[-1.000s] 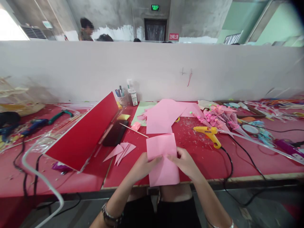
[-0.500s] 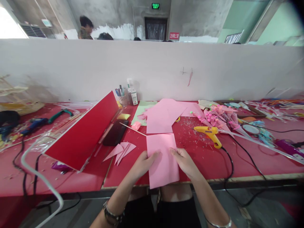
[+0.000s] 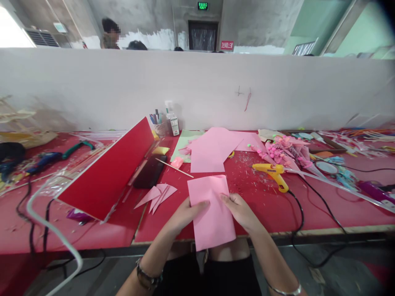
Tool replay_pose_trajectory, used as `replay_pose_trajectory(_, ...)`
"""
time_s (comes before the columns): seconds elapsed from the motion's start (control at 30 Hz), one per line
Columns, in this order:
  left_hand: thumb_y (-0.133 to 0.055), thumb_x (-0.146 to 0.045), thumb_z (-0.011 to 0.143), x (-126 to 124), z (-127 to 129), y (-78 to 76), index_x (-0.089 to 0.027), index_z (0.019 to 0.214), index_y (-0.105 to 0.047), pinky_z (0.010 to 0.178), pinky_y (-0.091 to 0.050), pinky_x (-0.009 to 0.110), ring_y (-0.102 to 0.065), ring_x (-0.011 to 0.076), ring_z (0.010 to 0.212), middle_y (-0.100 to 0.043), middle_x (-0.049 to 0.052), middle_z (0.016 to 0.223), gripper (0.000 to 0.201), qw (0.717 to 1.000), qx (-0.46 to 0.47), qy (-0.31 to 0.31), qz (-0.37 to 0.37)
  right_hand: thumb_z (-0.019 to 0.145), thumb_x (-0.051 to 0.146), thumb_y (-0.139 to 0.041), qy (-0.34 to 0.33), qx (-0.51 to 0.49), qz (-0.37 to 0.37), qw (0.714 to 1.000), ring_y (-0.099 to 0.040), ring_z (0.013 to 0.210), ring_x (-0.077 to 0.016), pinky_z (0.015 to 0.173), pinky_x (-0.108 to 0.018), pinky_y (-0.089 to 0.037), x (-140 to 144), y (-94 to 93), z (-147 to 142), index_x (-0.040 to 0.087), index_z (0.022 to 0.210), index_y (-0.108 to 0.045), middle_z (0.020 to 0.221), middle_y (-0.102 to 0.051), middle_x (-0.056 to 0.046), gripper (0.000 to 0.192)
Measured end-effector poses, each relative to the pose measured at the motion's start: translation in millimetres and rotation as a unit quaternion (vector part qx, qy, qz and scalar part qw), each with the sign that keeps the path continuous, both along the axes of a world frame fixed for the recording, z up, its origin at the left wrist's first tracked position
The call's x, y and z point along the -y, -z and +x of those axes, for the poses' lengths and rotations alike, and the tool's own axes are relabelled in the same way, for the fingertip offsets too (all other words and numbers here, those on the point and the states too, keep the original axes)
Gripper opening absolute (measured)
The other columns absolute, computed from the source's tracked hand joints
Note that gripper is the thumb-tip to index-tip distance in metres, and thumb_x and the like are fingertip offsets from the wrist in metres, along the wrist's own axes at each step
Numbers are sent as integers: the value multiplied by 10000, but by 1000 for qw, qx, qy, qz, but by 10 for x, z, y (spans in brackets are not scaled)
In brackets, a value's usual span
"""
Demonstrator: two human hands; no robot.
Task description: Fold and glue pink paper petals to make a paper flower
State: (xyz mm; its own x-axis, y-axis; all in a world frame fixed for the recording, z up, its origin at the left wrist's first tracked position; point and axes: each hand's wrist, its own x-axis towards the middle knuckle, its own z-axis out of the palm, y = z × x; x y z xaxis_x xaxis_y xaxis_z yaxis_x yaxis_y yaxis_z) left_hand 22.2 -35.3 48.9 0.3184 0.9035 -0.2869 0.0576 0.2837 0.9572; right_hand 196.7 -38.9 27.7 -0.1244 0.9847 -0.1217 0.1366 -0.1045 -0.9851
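Note:
A pink sheet (image 3: pixel 212 228) is held between my two hands at the table's front edge, its lower end hanging past the edge over my lap. My left hand (image 3: pixel 191 209) pinches its left side, thumb on top and fingers underneath. On the right side my right hand (image 3: pixel 238 206) grips it the same way. Just beyond lie more pink sheets (image 3: pixel 206 154), partly covering a pale green sheet (image 3: pixel 182 141). A thin wooden stick (image 3: pixel 174 167) rests left of them. Folded pink pieces (image 3: pixel 156 195) lie to the left of my left hand.
To the right are a yellow glue gun (image 3: pixel 271 172) with a black cord and a heap of pink cones (image 3: pixel 286 150). A red board (image 3: pixel 114 172) leans at left beside a dark phone (image 3: pixel 149 172). Behind, a white partition (image 3: pixel 123 88) spans the table; a person (image 3: pixel 109 35) is beyond it.
Both hands have drawn the pink sheet slightly toward me, away from the sheets behind it. It is tilted and bent a little more, and the stick's near end now shows fully.

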Motion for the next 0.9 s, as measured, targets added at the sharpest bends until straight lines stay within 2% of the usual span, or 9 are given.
replay_pose_trajectory(0.37,-554,-395,746,-41,-49,44,-148,1026,-578,833,-449,352,-544,247,996,-614,76,1067,374,997,-10,68,32,709,559,-486,-13,16,0,1000,-279,480,-67,426,-202,-212,4,-7,12,167,509,-360,497,-294,47,457)
replay_pose_trajectory(0.43,-552,-397,747,-48,-55,54,-146,1025,-575,826,-452,358,-545,248,988,-615,74,1061,375,997,-21,63,50,703,550,-499,5,23,8,1000,-284,482,-67,424,-200,-212,2,-8,9,164,499,-367,493,-298,48,456)
replay_pose_trajectory(0.5,-549,-394,749,-54,-60,51,-142,1025,-573,825,-451,362,-545,251,984,-616,75,1055,375,995,-31,58,71,700,531,-514,6,11,12,1000,-330,496,-75,436,-198,-248,-2,-10,5,148,528,-444,509,-364,41,425)
replay_pose_trajectory(0.63,-527,-376,765,-49,-69,-4,-137,1020,-563,825,-448,356,-541,250,989,-616,78,1042,351,991,-55,46,116,675,442,-587,-62,-40,12,997,-452,581,-111,533,-221,-360,-7,-13,11,130,723,-590,631,-526,11,316)
replay_pose_trajectory(0.77,-523,-352,770,-21,-89,-40,-140,995,-569,843,-431,339,-537,243,993,-615,75,1041,313,985,-83,27,152,695,409,-570,-70,-22,26,997,-406,528,-96,490,-208,-313,-8,-13,25,125,613,-562,554,-478,28,295)
replay_pose_trajectory(0.9,-528,-369,762,-3,-84,13,-140,1028,-555,860,-423,349,-531,245,1005,-610,71,1061,352,986,-87,-12,142,735,425,-509,-32,3,52,998,-359,511,-89,467,-205,-263,-37,-14,21,139,568,-524,522,-421,39,331)
